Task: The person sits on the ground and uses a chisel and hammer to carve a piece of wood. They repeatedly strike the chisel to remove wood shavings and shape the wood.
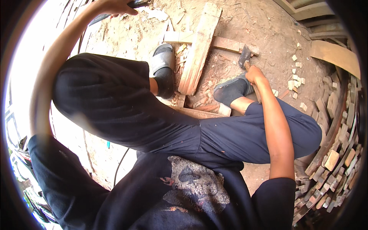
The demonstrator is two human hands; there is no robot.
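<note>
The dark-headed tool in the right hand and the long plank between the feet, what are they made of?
Dark-headed tool: likely dull metal at the working end, judging by its dark grey look; the brown handle is probably wood.
Long plank: rough, unpainted wood, it seems, with grain streaks running lengthwise.

left hand (115, 6) cropped above, hammer handle (257, 93) partly hidden

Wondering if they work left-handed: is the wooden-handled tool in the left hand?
No, the right hand grips the tool by its handle.
</note>
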